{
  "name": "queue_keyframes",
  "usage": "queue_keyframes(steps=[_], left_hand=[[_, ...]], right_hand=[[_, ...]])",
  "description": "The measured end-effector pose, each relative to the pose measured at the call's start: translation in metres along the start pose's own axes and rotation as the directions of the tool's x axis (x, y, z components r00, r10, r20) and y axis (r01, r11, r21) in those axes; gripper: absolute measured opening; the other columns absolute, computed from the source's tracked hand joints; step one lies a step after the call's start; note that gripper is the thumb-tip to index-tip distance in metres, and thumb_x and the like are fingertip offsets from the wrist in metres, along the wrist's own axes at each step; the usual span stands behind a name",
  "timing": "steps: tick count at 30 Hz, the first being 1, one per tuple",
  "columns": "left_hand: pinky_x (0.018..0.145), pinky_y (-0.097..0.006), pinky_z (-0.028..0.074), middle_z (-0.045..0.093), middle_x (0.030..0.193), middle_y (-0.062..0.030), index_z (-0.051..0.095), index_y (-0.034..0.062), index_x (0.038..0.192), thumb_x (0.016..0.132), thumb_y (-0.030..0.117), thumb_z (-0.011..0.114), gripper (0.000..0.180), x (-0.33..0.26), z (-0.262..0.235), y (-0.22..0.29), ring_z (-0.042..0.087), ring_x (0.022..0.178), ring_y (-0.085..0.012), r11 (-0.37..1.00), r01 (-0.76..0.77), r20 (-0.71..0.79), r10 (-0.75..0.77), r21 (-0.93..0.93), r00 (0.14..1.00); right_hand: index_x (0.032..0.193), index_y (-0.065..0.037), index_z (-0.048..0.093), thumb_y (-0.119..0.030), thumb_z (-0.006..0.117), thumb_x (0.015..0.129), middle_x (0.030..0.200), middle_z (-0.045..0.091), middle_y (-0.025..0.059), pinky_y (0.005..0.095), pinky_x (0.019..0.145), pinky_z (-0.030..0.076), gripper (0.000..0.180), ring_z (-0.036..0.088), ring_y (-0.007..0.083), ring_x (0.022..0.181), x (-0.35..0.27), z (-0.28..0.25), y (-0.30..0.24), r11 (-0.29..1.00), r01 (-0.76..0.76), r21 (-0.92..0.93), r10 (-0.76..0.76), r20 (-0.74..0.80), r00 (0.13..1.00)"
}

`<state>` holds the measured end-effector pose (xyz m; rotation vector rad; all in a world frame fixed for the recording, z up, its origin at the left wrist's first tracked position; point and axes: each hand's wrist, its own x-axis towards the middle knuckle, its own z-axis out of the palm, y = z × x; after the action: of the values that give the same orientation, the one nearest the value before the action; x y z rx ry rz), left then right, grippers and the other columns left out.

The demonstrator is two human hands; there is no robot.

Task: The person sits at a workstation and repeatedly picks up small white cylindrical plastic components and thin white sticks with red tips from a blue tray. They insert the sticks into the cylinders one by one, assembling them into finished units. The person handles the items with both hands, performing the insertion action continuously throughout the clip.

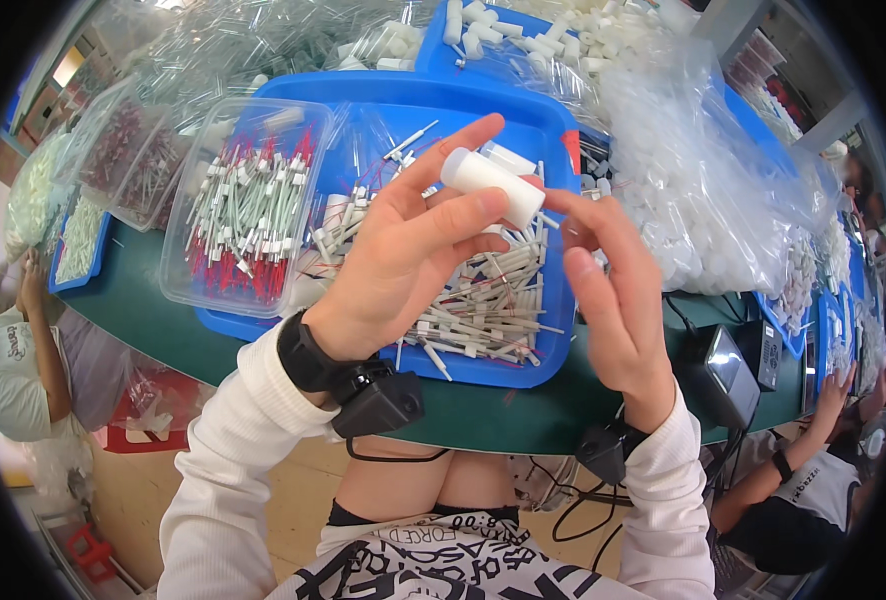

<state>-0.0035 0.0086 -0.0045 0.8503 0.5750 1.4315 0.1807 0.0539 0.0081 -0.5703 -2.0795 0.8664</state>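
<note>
Up above a blue tray (553,150), both hands are raised close to the camera and block much of what lies in it. The tray sits on a green table (463,410) and holds a loose heap of thin white sticks (483,310), too many and too tangled to count. To the left, a clear box (248,200) rests partly over the tray rim, packed with more sticks that have red ends. To the right, a clear bag (703,200) bulges with small white caps. Further back lie other clear bags and a second blue tray with white tubes. A small grey device (718,375) with a screen stands at the table's near right edge, cables hanging below it.

One white tube (491,183) is held in the air between the hands. It is a short, smooth, opaque cylinder with a rounded end, lying tilted, its upper-left end highest. The left hand (408,250) grasps it, thumb under and fingers around the near side. The right hand (608,290) is partly open, its fingertips touching the tube's lower right end. Each wrist carries a black strap with a small black box.

Two other people sit at the table, one at far left, one at lower right.
</note>
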Motion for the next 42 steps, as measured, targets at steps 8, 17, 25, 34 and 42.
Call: queue_keyframes(steps=[8, 17, 25, 34, 42], left_hand=[[0.078, -0.026, 0.043, 0.063, 0.097, -0.012, 0.024, 0.0066, 0.137, 0.081, 0.006, 0.062, 0.067, 0.0, 0.007, -0.004, 0.059, 0.088, -0.015, 0.977, -0.115, -0.085, 0.132, 0.179, 0.988], [0.086, -0.031, 0.044, 0.056, 0.11, -0.0127, 0.042, 0.0039, 0.125, 0.085, 0.004, 0.055, 0.042, 0.001, -0.002, -0.004, 0.055, 0.097, -0.017, 0.998, -0.005, -0.118, -0.003, -0.064, 0.993], [0.082, -0.029, 0.047, 0.057, 0.108, -0.0121, 0.049, 0.0049, 0.108, 0.084, 0.003, 0.055, 0.025, -0.001, -0.003, -0.007, 0.055, 0.098, -0.0172, 0.997, 0.012, -0.037, -0.015, -0.076, 0.999], [0.071, -0.027, 0.049, 0.061, 0.097, -0.0117, 0.054, -0.0002, 0.104, 0.08, 0.0, 0.062, 0.025, -0.001, -0.001, -0.003, 0.058, 0.078, -0.0145, 0.982, 0.073, -0.087, -0.058, 0.174, 0.994], [0.066, -0.025, 0.05, 0.062, 0.096, -0.0122, 0.058, -0.0027, 0.099, 0.076, -0.002, 0.065, 0.023, -0.002, 0.003, 0.009, 0.06, 0.079, -0.0137, 0.911, 0.03, -0.057, -0.007, 0.411, 0.998]], right_hand=[[0.113, -0.002, 0.055, -0.003, 0.055, 0.081, 0.076, 0.046, 0.0063, 0.0248, 0.057, 0.039, 0.032, 0.045, 0.0153, 0.063, 0.0, 0.006, 0.003, 0.996, 0.061, -0.065, -0.065, -0.061, 0.996], [0.112, -0.002, 0.057, -0.001, 0.062, 0.075, 0.074, 0.048, 0.0069, 0.0243, 0.057, 0.041, 0.036, 0.048, 0.0149, 0.064, 0.0, 0.004, 0.0, 0.974, 0.136, -0.179, -0.149, -0.062, 0.987], [0.104, -0.002, 0.059, 0.0, 0.07, 0.069, 0.075, 0.054, 0.0068, 0.0247, 0.058, 0.044, 0.037, 0.053, 0.0153, 0.064, -0.004, 0.014, 0.012, 0.971, 0.175, -0.16, -0.205, -0.194, 0.959], [0.098, -0.001, 0.062, 0.001, 0.071, 0.068, 0.079, 0.06, 0.0091, 0.0238, 0.06, 0.048, 0.032, 0.061, 0.0165, 0.068, -0.004, 0.014, 0.012, 0.986, 0.137, -0.092, -0.158, -0.296, 0.942], [0.097, -0.001, 0.064, 0.001, 0.071, 0.067, 0.079, 0.061, 0.0098, 0.0238, 0.06, 0.047, 0.031, 0.061, 0.0168, 0.067, -0.004, 0.007, 0.01, 0.989, 0.141, -0.034, -0.145, -0.25, 0.957]])
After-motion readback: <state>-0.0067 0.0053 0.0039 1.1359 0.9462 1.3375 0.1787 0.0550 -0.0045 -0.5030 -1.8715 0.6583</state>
